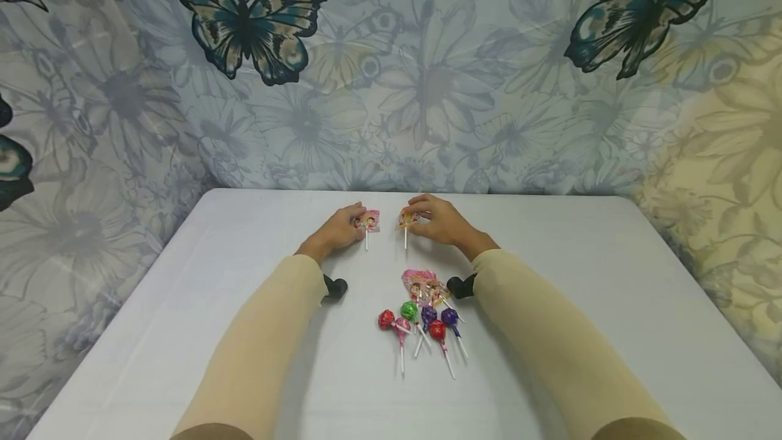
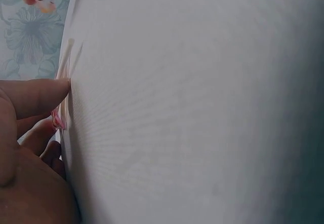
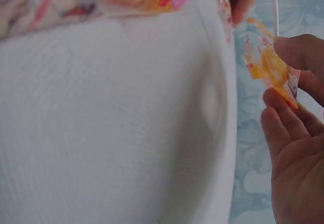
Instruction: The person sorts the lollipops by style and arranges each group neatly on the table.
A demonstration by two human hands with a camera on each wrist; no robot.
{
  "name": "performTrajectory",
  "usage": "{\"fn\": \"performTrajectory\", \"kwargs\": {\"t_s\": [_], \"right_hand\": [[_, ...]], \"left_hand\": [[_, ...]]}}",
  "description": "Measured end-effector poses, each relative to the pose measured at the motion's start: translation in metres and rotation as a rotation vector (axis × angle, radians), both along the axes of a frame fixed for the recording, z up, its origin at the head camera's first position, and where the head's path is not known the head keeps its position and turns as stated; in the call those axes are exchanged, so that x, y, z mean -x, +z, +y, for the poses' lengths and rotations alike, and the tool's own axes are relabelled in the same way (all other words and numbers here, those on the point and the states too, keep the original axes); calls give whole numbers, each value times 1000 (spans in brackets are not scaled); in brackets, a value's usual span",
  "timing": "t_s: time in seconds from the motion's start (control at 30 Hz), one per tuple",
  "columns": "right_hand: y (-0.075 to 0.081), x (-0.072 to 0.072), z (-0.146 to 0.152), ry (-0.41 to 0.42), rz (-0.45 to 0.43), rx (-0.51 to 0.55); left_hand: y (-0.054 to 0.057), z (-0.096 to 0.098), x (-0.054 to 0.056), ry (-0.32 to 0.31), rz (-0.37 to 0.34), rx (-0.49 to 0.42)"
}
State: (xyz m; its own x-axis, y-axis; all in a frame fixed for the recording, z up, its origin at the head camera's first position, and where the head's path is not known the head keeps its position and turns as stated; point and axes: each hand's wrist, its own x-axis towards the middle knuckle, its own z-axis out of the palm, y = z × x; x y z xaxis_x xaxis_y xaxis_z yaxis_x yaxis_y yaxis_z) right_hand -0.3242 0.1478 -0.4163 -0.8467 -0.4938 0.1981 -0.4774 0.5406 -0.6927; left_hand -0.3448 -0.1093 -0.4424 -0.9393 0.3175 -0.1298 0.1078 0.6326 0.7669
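Observation:
Near the table's far edge, my left hand [image 1: 341,227] pinches a flat lollipop in a pink printed wrapper [image 1: 370,221], its white stick pointing toward me. In the left wrist view the thumb lies over this lollipop [image 2: 59,120], low against the white surface. A short way to the right, my right hand [image 1: 449,223] grips a lollipop in an orange-yellow wrapper [image 1: 404,221] between thumb and fingers. The right wrist view shows that orange wrapper [image 3: 271,64] clear of the tabletop, with its stick upward in that view.
Closer to me on the white table [image 1: 519,386] lies a loose group: flat pink-wrapped lollipops [image 1: 420,285], a green ball lollipop [image 1: 408,310], red ones [image 1: 437,330], purple ones [image 1: 449,317] and a pink one [image 1: 401,326]. Butterfly-patterned cloth [image 1: 427,107] hangs behind the table.

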Motion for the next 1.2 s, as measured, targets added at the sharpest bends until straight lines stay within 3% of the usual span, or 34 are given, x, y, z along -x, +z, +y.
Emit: {"fn": "performTrajectory", "kwargs": {"t_s": [0.33,0.53,0.83,1.2], "right_hand": [[-10,10,2,11,47,-229],[-12,12,-1,46,61,-277],[-13,14,-5,-5,-21,-331],[-13,20,-9,-19,-2,-391]], "left_hand": [[2,3,0,8,6,24],[1,1,-1,9,0,38],[0,0,1,12,-4,37],[0,0,-1,0,21,79]]}}
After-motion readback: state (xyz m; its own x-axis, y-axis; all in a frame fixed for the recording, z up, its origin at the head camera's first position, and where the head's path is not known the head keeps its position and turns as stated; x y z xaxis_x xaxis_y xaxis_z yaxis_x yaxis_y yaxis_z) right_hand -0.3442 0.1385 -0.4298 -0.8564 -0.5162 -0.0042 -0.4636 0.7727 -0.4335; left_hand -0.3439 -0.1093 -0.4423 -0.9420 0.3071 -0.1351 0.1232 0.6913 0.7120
